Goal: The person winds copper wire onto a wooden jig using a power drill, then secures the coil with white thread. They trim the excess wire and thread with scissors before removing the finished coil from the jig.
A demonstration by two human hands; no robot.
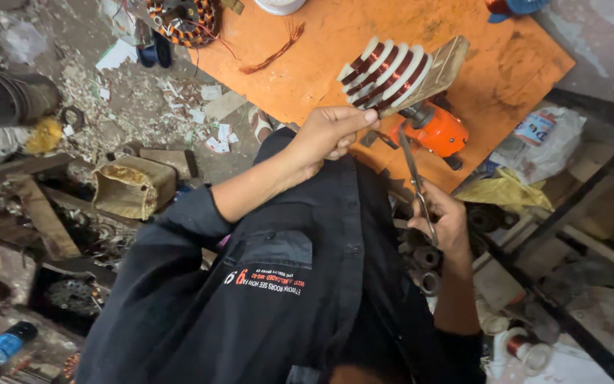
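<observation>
Above the dark button-up shirt that fills the lower middle of the view, 1 orange wooden board is seen, and all places below are given from that board. At its near edge, 1 stepped winding former with white ribs and reddish-brown copper wire is mounted on 1 orange hand-cranked winder; about 5 white ribs can be counted. The left hand is pinched at the lower end of the former, fingertips closed against it. Just below the board's near edge, 1 pair of steel scissors is grasped by the right hand, fingers through the handles, blades pointed up toward the winder.

On the board's far left corner, 1 round stator with copper windings is lying, and 1 loose tuft of copper wire is found just right of it. At the far edge, part of 1 white round container is cut off by the frame.

To the right of the board, 1 crumpled white plastic bag with blue and red print and 1 yellow bag below it are resting on clutter. To the left of the board, 1 open tan cardboard-like box is set on the littered floor, and 1 blue-capped plastic bottle is seen far down at the left. A white and red printed patch is carried on the shirt's chest pocket.
</observation>
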